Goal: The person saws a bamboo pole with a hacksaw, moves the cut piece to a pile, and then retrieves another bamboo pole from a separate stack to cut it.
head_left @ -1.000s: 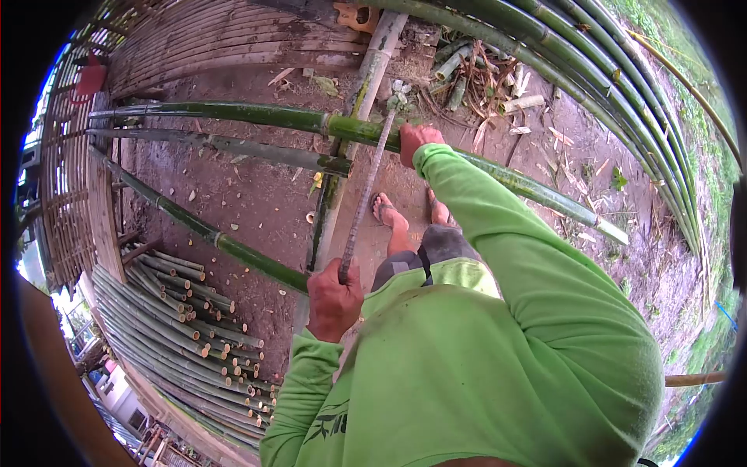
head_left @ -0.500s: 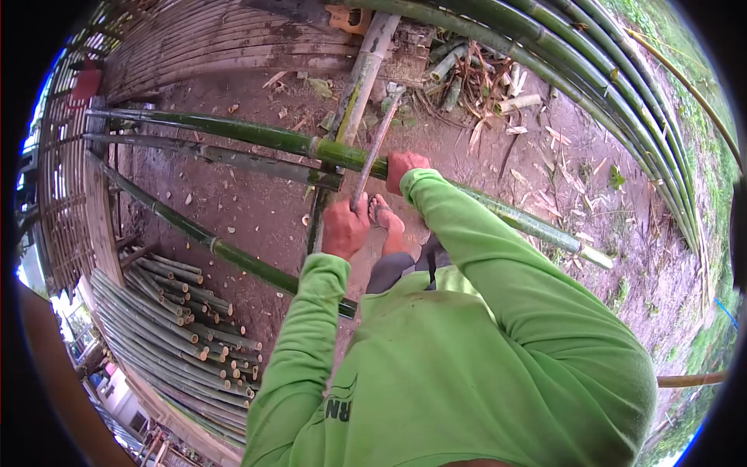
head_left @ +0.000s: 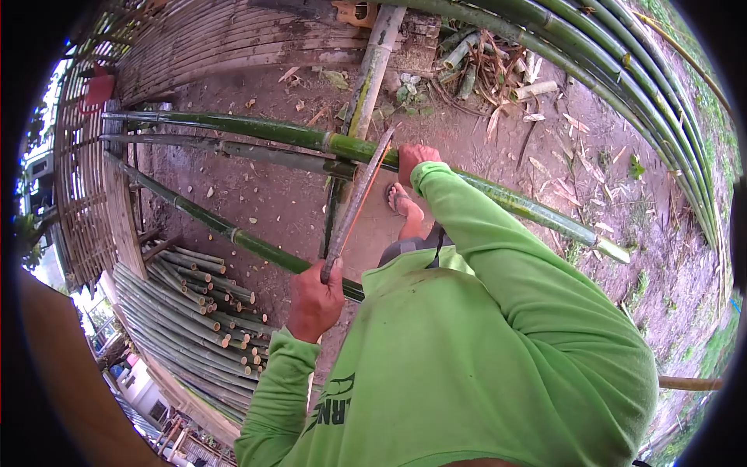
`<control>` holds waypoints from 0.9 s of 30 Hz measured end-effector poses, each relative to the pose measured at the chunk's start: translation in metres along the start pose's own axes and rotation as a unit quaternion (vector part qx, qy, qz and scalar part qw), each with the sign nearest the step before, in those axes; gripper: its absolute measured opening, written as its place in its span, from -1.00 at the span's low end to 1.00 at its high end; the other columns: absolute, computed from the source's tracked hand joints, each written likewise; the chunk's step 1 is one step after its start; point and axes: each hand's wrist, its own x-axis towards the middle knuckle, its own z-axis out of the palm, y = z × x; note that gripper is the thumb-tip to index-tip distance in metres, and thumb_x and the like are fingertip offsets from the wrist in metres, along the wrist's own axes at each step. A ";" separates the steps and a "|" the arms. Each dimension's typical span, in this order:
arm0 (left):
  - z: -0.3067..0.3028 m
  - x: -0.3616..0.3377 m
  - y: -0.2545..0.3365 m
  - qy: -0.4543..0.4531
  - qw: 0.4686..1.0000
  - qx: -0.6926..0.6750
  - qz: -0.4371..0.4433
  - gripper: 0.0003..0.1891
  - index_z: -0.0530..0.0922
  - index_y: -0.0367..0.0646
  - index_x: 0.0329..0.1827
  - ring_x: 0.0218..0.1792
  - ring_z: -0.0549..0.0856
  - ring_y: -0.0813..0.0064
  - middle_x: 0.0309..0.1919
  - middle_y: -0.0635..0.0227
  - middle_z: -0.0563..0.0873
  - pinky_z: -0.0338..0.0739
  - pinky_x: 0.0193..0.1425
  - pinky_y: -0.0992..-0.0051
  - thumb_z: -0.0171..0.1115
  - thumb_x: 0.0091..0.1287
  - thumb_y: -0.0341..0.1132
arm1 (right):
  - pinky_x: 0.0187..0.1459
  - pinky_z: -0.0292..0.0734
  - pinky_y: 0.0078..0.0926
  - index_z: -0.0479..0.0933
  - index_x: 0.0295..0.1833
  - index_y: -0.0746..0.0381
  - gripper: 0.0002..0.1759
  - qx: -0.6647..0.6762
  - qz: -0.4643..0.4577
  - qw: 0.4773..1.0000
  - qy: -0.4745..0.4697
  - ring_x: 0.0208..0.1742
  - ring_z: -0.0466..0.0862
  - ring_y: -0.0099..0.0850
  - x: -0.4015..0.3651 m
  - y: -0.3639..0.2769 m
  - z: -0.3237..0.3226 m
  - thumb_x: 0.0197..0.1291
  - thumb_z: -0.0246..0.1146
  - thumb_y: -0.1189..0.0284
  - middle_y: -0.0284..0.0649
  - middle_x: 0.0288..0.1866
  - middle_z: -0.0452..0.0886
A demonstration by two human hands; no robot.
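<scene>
Clasping bamboo (head_left: 311,138) — right hand (head_left: 418,161) knuckles up, left hand (head_left: 315,302) fisted around blade (head_left: 361,194)

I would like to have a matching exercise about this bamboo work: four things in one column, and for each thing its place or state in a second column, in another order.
Column one
1. Long, narrow, brownish blade
2. Glossy green bamboo pole
3. Stack of cut bamboo poles
4. Orange-brown handle with an opening

Column two
A. At the lower left, with many round cut ends showing
B. Under the bare right hand
C. At the top edge of the view
D. Held in the bare left hand

Right pairs: 1-D, 2-B, 3-A, 4-C
</scene>
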 end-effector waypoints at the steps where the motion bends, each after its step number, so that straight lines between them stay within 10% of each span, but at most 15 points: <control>1: 0.005 0.003 -0.003 0.007 1.000 -0.002 0.004 -0.69 0.52 -0.26 -0.47 -0.52 0.58 -0.15 -0.62 -0.08 0.54 0.42 -0.43 0.08 0.14 0.37 -0.22 | -0.05 0.64 -0.21 0.65 -0.20 0.27 -0.74 0.004 0.002 1.000 0.010 -0.08 0.73 -0.07 0.002 0.001 0.001 -0.09 0.25 0.50 0.06 -0.19 0.71; 9: 0.099 0.135 -0.012 0.027 0.992 0.019 0.119 -0.66 0.59 -0.26 -0.43 -0.49 0.62 -0.12 -0.59 -0.06 0.59 0.46 -0.40 0.10 0.12 0.37 -0.15 | -0.21 0.65 -0.24 0.69 -0.32 0.16 -0.87 -0.034 0.038 0.993 0.102 -0.19 0.76 -0.23 0.008 0.000 0.020 0.06 0.23 0.41 -0.11 -0.32 0.72; 13: 0.132 0.124 -0.092 0.035 0.986 -0.127 0.103 -0.71 0.60 -0.25 -0.34 -0.65 0.49 0.26 -0.66 0.06 0.51 0.39 -0.49 0.28 0.11 0.40 -0.19 | -0.11 0.64 -0.20 0.69 -0.30 0.21 -0.83 -0.019 0.041 0.999 0.023 -0.12 0.75 -0.14 0.020 0.005 0.021 -0.03 0.29 0.42 -0.08 -0.24 0.73; 27: 0.026 0.030 -0.002 -0.010 1.000 -0.021 -0.006 -0.66 0.56 -0.26 -0.45 -0.45 0.60 -0.19 -0.62 -0.10 0.56 0.47 -0.38 0.08 0.14 0.38 -0.16 | -0.18 0.66 -0.23 0.64 -0.31 0.22 -0.84 0.027 0.029 0.996 0.077 -0.20 0.76 -0.14 0.011 0.003 0.031 -0.08 0.31 0.45 -0.02 -0.30 0.72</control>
